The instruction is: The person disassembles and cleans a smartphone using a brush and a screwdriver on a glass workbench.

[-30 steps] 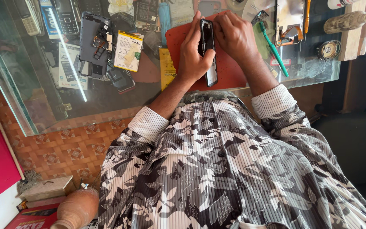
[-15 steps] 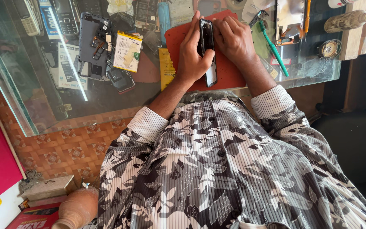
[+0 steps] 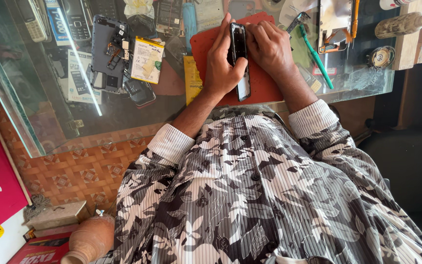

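Both hands grasp a black phone [image 3: 238, 46] above the red mat [image 3: 264, 85] on the glass worktop [image 3: 123, 117]: the left hand [image 3: 222, 68] wraps its side, the right hand [image 3: 269, 46] pinches its top edge. A green toothbrush [image 3: 316, 54] lies just beside.

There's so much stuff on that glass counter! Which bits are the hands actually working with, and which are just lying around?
In use:
- black phone, gripped by both the left hand and right hand
- red mat under them

Lying about:
- green toothbrush
- opened phone body with its circuit board showing
- yellow-edged battery
- old keypad phones
- wooden-handled tool
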